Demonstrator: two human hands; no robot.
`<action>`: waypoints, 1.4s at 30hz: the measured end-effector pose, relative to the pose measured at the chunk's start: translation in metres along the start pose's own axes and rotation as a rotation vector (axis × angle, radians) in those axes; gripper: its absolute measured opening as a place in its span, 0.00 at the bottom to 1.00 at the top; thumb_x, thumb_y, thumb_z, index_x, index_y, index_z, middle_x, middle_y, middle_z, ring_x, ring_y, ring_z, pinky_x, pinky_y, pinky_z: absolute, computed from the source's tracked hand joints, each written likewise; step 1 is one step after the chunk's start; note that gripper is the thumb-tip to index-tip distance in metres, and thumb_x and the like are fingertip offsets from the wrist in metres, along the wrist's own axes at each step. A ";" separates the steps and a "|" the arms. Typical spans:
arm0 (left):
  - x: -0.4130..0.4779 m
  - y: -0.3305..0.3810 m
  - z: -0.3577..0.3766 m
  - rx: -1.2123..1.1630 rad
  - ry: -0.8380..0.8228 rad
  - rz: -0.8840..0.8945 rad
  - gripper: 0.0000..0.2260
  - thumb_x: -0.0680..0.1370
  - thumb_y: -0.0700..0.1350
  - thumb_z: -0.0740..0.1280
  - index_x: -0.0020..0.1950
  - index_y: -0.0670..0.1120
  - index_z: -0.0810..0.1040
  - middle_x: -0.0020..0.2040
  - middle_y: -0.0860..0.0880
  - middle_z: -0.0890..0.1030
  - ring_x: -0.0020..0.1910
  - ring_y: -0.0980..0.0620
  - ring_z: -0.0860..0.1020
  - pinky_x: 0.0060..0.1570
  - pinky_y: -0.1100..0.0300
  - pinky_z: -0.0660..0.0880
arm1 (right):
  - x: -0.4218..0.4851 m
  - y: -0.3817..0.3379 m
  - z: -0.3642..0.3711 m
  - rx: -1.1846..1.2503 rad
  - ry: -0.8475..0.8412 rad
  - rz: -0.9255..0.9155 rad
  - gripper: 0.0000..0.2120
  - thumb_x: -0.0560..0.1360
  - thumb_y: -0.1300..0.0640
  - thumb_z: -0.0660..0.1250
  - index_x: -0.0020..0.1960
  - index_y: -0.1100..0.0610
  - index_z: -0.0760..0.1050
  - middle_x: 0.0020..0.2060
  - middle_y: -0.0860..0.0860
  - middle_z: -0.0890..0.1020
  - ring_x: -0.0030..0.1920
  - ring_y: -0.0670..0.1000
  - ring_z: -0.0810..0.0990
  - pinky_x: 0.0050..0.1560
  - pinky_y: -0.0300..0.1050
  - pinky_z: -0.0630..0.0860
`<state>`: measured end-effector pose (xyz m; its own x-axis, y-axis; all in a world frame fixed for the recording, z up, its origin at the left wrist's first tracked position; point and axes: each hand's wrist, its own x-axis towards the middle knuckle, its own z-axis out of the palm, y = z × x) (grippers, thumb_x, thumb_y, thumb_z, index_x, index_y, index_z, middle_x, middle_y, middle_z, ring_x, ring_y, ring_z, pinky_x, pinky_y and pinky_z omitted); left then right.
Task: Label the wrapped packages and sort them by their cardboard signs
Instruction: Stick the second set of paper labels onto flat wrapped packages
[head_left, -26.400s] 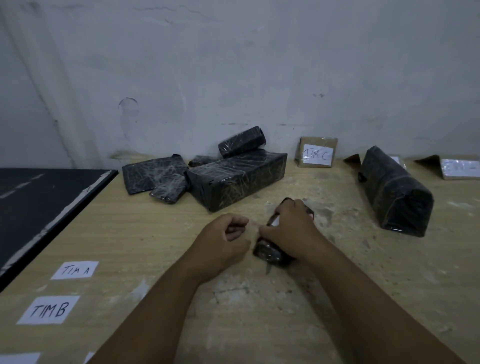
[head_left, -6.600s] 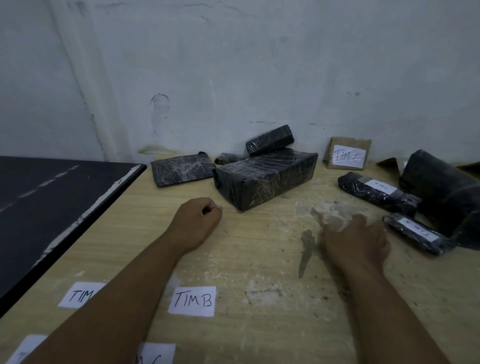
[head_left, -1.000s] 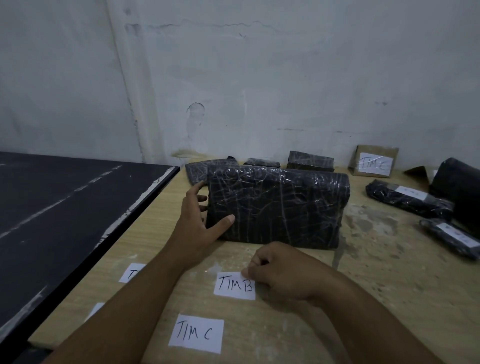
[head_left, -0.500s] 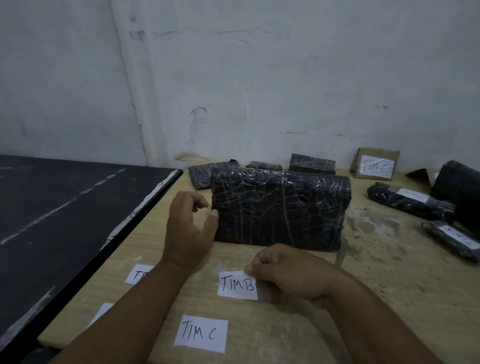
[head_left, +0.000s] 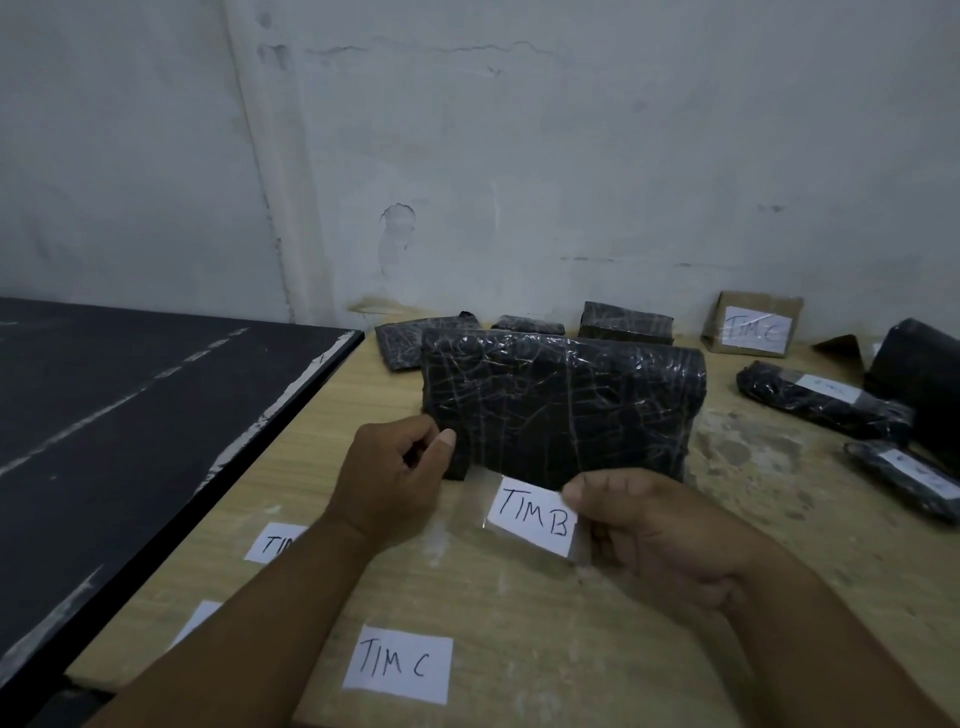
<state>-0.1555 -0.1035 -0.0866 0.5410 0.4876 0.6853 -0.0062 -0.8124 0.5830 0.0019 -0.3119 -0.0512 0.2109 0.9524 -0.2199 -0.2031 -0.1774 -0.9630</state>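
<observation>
Centrally, the left hand (head_left: 395, 478) curls beside the lower-left corner of the large black wrapped package (head_left: 561, 405) standing mid-frame on the wooden table (head_left: 519, 618), though I cannot tell whether it pinches anything, while just below the package the white "TIM B" label (head_left: 535, 519) is pinched by the right hand (head_left: 660, 535).

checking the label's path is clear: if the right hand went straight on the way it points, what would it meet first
Most likely the large wrapped package: the right hand, pinching the TIM B label, points at its near face, with nothing visible between. Depth is unclear.
</observation>
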 end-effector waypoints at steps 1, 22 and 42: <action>-0.001 0.000 0.000 -0.002 -0.029 0.004 0.16 0.78 0.52 0.61 0.30 0.53 0.66 0.26 0.54 0.68 0.26 0.56 0.66 0.27 0.55 0.63 | -0.003 0.002 -0.001 0.009 0.019 -0.018 0.09 0.78 0.59 0.65 0.47 0.64 0.78 0.41 0.60 0.85 0.37 0.50 0.83 0.39 0.40 0.78; -0.008 0.068 0.006 -0.434 -0.430 -0.514 0.05 0.79 0.38 0.69 0.43 0.40 0.81 0.33 0.50 0.81 0.29 0.60 0.76 0.30 0.68 0.71 | -0.016 0.010 -0.008 -0.007 0.264 -0.175 0.10 0.69 0.57 0.75 0.46 0.62 0.79 0.40 0.63 0.83 0.37 0.53 0.80 0.34 0.43 0.75; 0.041 0.062 -0.020 0.242 0.033 -0.054 0.03 0.76 0.41 0.73 0.45 0.48 0.81 0.37 0.56 0.80 0.37 0.59 0.78 0.37 0.71 0.72 | 0.008 -0.024 -0.001 -0.345 0.585 -0.443 0.05 0.77 0.60 0.71 0.44 0.60 0.81 0.37 0.54 0.83 0.31 0.48 0.80 0.27 0.35 0.71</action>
<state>-0.1507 -0.1271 -0.0140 0.5075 0.5391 0.6722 0.2255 -0.8360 0.5003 0.0100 -0.3003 -0.0297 0.6882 0.6850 0.2392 0.3028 0.0285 -0.9526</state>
